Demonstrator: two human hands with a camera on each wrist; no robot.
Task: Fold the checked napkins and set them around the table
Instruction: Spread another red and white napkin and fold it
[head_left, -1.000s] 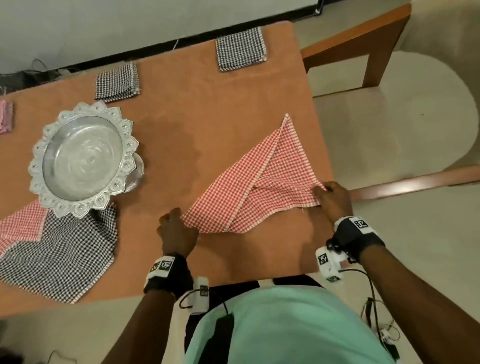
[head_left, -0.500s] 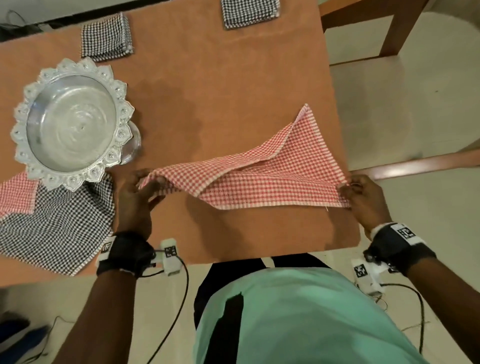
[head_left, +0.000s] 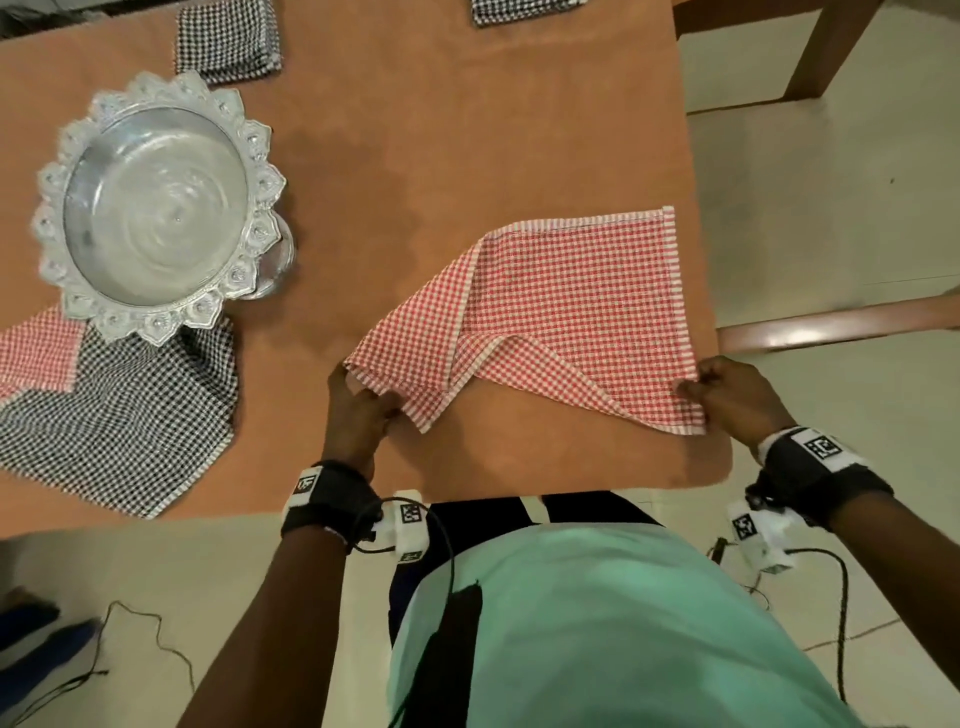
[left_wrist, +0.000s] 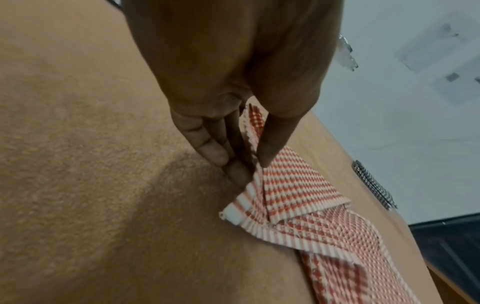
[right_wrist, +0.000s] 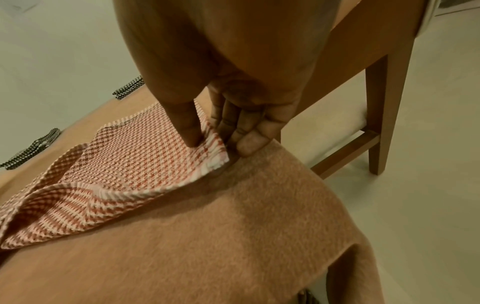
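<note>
Left hand (head_left: 358, 410) pinching the near-left corner of the red-and-white checked cloth napkin (head_left: 571, 306), thumb against fingers. Right hand (head_left: 727, 395) pinching the near-right corner likewise. Napkin half folded on the brown worktop (head_left: 467, 130), near its right edge.

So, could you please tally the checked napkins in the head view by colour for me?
Red checked napkins: 2, one held at two corners, one at far left.
Black checked napkins: 3, two folded at the far side, one open by the silver bowl.
Total: 5.
</note>
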